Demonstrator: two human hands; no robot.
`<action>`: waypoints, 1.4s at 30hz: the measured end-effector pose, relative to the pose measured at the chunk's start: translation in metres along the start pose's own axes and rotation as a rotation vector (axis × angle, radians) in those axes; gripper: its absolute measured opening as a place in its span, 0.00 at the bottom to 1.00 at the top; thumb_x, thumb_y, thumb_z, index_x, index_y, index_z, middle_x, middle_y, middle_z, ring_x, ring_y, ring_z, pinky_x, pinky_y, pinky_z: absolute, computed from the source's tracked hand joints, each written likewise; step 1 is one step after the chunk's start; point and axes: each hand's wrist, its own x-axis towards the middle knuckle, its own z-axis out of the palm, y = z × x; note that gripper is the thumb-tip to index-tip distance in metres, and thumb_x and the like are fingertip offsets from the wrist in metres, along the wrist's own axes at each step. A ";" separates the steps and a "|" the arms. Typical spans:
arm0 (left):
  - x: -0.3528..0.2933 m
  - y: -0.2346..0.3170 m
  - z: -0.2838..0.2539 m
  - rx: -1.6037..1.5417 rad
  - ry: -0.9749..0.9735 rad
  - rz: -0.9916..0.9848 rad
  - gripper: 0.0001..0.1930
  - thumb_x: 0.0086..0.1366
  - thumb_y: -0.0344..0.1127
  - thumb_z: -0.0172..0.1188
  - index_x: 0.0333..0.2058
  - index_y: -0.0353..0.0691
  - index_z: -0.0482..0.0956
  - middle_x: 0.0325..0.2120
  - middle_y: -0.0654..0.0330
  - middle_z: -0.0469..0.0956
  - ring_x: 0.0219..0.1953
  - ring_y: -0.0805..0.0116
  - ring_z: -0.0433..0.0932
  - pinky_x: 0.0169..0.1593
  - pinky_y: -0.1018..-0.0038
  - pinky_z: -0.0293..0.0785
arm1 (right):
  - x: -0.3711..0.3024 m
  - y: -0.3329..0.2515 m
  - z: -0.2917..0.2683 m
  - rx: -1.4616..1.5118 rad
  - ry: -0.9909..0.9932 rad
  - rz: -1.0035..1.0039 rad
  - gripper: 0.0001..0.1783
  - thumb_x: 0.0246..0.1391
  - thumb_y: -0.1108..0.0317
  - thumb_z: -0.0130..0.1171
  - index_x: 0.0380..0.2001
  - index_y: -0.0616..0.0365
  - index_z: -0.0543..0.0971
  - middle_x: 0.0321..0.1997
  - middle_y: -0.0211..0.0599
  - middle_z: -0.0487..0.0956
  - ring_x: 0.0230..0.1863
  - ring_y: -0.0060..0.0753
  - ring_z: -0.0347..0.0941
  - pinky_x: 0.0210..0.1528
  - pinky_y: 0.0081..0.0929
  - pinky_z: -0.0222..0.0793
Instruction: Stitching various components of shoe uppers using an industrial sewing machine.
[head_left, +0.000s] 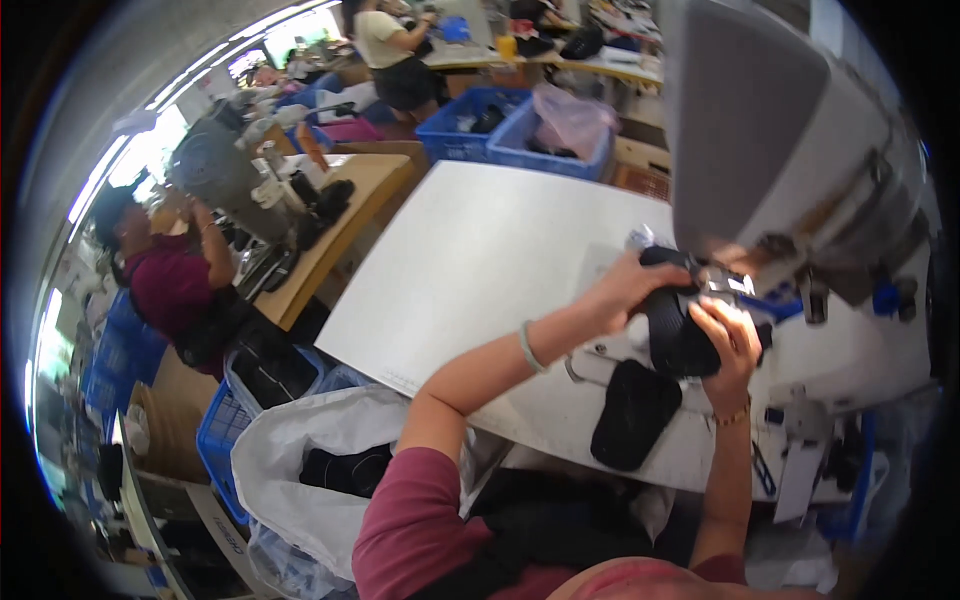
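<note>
A black textile piece that looks like a shoe upper (672, 335) lies under the head of a large grey industrial sewing machine (790, 130). My left hand (628, 288) is closed on its far left edge, with the fingers over the top. From the right, my right hand (730, 348) grips the same piece, its fingertips pressed on it near the lit needle area (728, 283). Just below, a second black upper (635, 415) rests flat near the table's front edge, touched by neither hand. The exact spot under the needle is partly hidden by my fingers.
A white table (480, 260) spreads to the left. Beside my left arm stands a white sack (275, 450) with black pieces inside. Blue crates (470, 125) stand behind the table. A co-worker in a maroon shirt (175, 265) sits at another machine. Scissors (763, 468) lie at right.
</note>
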 end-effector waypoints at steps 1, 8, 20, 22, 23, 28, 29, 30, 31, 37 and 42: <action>0.007 -0.003 -0.010 -0.027 -0.049 0.008 0.12 0.53 0.32 0.63 0.35 0.33 0.78 0.31 0.59 0.79 0.31 0.72 0.78 0.35 0.79 0.75 | 0.005 0.003 0.003 -0.009 0.004 -0.018 0.21 0.35 0.69 0.60 0.39 0.53 0.81 0.42 0.33 0.77 0.41 0.37 0.76 0.37 0.32 0.69; 0.001 0.014 -0.007 0.113 -0.067 0.074 0.13 0.56 0.32 0.61 0.38 0.31 0.77 0.33 0.58 0.78 0.31 0.74 0.79 0.34 0.78 0.78 | 0.011 0.018 0.018 0.058 0.058 -0.025 0.23 0.33 0.62 0.66 0.40 0.48 0.81 0.42 0.27 0.77 0.36 0.31 0.75 0.36 0.27 0.68; -0.004 0.003 -0.011 0.157 -0.157 0.144 0.12 0.59 0.31 0.60 0.38 0.27 0.77 0.32 0.54 0.79 0.32 0.72 0.80 0.36 0.80 0.79 | -0.008 0.018 0.020 0.151 0.160 0.007 0.19 0.34 0.67 0.68 0.36 0.51 0.79 0.42 0.27 0.79 0.38 0.29 0.76 0.38 0.25 0.72; -0.003 0.003 -0.013 0.171 -0.176 0.169 0.13 0.58 0.31 0.61 0.38 0.26 0.77 0.32 0.54 0.79 0.32 0.72 0.80 0.36 0.80 0.79 | -0.010 0.019 0.021 0.126 0.170 -0.020 0.20 0.34 0.67 0.68 0.36 0.51 0.79 0.43 0.27 0.79 0.38 0.29 0.76 0.37 0.24 0.72; -0.002 0.003 -0.013 0.192 -0.165 0.172 0.14 0.58 0.32 0.61 0.38 0.26 0.77 0.32 0.55 0.79 0.32 0.72 0.80 0.36 0.80 0.79 | -0.009 0.021 0.023 0.110 0.184 -0.035 0.20 0.33 0.67 0.68 0.36 0.50 0.79 0.41 0.26 0.78 0.37 0.28 0.76 0.35 0.24 0.72; 0.000 0.003 -0.015 0.221 -0.165 0.163 0.14 0.58 0.33 0.61 0.39 0.27 0.77 0.31 0.55 0.79 0.31 0.72 0.80 0.36 0.80 0.79 | -0.011 0.021 0.023 0.063 0.196 -0.029 0.22 0.32 0.65 0.69 0.38 0.47 0.79 0.38 0.25 0.76 0.33 0.28 0.75 0.32 0.24 0.71; 0.001 0.003 -0.014 0.236 -0.164 0.152 0.14 0.59 0.33 0.61 0.39 0.28 0.77 0.31 0.55 0.79 0.31 0.72 0.80 0.36 0.80 0.79 | -0.010 0.022 0.023 0.059 0.197 -0.041 0.23 0.32 0.65 0.69 0.39 0.46 0.80 0.37 0.24 0.75 0.32 0.28 0.75 0.31 0.23 0.71; 0.002 0.004 -0.014 0.235 -0.169 0.152 0.14 0.59 0.33 0.61 0.39 0.28 0.77 0.31 0.55 0.79 0.31 0.72 0.80 0.36 0.80 0.79 | -0.010 0.024 0.023 0.054 0.196 -0.041 0.23 0.32 0.65 0.69 0.39 0.46 0.80 0.37 0.24 0.75 0.32 0.28 0.75 0.31 0.23 0.71; 0.003 0.004 -0.013 0.235 -0.168 0.152 0.14 0.59 0.33 0.61 0.39 0.27 0.77 0.31 0.54 0.79 0.31 0.71 0.80 0.36 0.81 0.79 | -0.011 0.025 0.023 0.060 0.198 -0.038 0.23 0.32 0.64 0.69 0.39 0.46 0.80 0.37 0.24 0.75 0.32 0.27 0.74 0.30 0.23 0.71; -0.001 0.007 -0.014 0.248 -0.147 0.150 0.13 0.59 0.32 0.60 0.39 0.28 0.76 0.32 0.55 0.78 0.31 0.72 0.79 0.35 0.81 0.78 | -0.010 0.016 0.014 0.013 0.060 0.016 0.22 0.33 0.61 0.68 0.39 0.45 0.83 0.37 0.24 0.75 0.33 0.24 0.73 0.32 0.20 0.70; 0.001 0.006 -0.011 0.221 -0.145 0.134 0.11 0.59 0.30 0.59 0.38 0.28 0.76 0.32 0.56 0.78 0.31 0.72 0.79 0.34 0.80 0.78 | -0.009 0.020 0.013 -0.040 0.049 0.003 0.22 0.32 0.59 0.67 0.39 0.42 0.83 0.36 0.22 0.74 0.31 0.22 0.71 0.30 0.19 0.69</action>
